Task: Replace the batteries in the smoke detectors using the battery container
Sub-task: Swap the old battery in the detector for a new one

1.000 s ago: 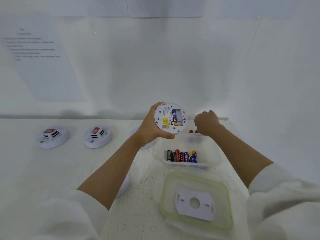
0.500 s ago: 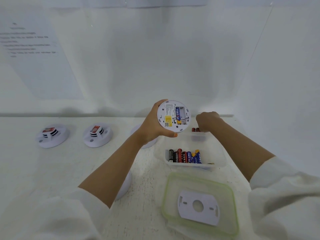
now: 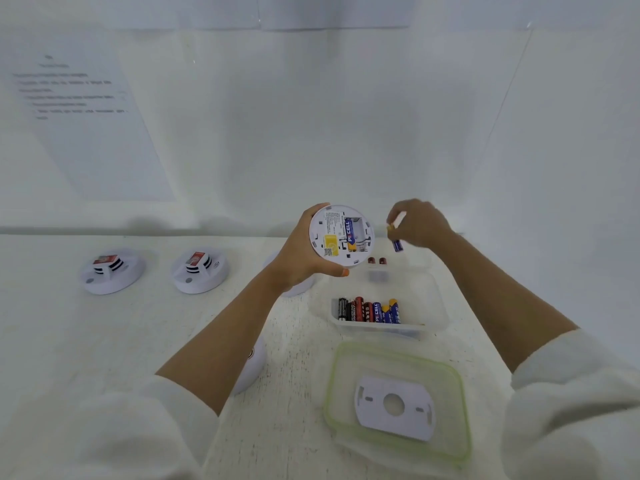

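Left hand (image 3: 298, 258) grips detector (image 3: 341, 235) by its rim; right hand (image 3: 419, 223) pinches battery (image 3: 396, 237), small, rigid, slick; hold mid-body.

Right hand (image 3: 420, 225) lifted from container (image 3: 434, 303), now pinching battery (image 3: 396, 238).

A round white smoke detector (image 3: 341, 235) is held up in the left hand (image 3: 299, 259), its back to the camera. Its open bay holds one blue-and-yellow battery (image 3: 349, 234). Just to its right, the right hand (image 3: 420, 223) pinches a loose blue battery (image 3: 397, 242). On the table below stands the battery container (image 3: 434, 306), a clear open tub with a row of batteries (image 3: 369, 310) along its near wall and two red batteries (image 3: 376, 260) at the far wall. Well to the left, a far-left detector (image 3: 112, 273) and a nearer detector (image 3: 200, 271) sit face-up.
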`<state>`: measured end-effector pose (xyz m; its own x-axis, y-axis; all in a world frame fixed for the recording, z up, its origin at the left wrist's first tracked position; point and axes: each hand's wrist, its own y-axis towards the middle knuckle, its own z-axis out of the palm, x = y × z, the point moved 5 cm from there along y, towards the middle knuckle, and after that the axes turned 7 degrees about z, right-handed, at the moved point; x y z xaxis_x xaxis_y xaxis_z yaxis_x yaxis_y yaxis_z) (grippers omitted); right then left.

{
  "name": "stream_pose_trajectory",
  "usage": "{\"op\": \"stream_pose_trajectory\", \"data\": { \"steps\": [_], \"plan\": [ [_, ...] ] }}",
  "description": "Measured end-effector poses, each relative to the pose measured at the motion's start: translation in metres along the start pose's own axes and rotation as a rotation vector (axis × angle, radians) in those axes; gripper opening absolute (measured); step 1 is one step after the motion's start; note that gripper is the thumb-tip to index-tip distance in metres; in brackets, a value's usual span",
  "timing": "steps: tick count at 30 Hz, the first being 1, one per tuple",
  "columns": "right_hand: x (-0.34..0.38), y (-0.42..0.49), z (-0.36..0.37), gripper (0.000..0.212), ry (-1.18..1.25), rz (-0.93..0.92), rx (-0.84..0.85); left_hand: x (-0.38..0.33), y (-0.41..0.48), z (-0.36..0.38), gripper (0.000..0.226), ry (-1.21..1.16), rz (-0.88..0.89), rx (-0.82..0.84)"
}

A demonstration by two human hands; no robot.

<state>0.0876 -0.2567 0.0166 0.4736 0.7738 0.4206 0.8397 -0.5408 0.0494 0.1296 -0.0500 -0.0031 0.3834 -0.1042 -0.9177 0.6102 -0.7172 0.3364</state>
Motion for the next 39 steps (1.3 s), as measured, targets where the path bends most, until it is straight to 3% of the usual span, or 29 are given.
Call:
{"op": "stream_pose_trajectory", "data": {
  "steps": [4, 6, 10, 17, 21, 30, 35, 39],
  "plan": [
    [0.02, -0.028, -0.038, 0.018, 0.629, -0.013, -0.036, -0.006, -0.004, 0.002, 0.096, -0.012, 0.007, -0.001],
    [0.033, -0.046, -0.046, 0.018, 0.757, -0.075, 0.01, -0.01, -0.007, 0.004, 0.096, -0.022, 0.011, 0.004],
    [0.043, -0.061, -0.039, 0.02, 0.714, -0.161, 0.025, -0.018, -0.012, 0.009, 0.093, -0.029, 0.031, 0.011],
    [0.048, -0.078, -0.03, 0.02, 0.355, -0.346, -0.206, -0.03, -0.021, 0.013, 0.094, -0.06, 0.049, 0.011],
    [0.051, -0.086, -0.022, 0.014, 0.453, -0.347, -0.111, -0.035, -0.023, 0.011, 0.093, -0.094, 0.062, -0.013],
    [0.048, -0.094, -0.01, 0.021, 0.463, -0.403, -0.248, -0.032, -0.029, 0.01, 0.095, -0.041, 0.062, -0.03],
    [0.046, -0.094, 0.002, 0.021, 0.374, -0.433, -0.231, -0.028, -0.032, 0.009, 0.095, -0.015, 0.048, -0.015],
    [0.043, -0.096, -0.003, 0.022, 0.526, -0.393, -0.227, -0.032, -0.032, 0.009, 0.091, -0.049, 0.05, -0.016]
  ]
}}
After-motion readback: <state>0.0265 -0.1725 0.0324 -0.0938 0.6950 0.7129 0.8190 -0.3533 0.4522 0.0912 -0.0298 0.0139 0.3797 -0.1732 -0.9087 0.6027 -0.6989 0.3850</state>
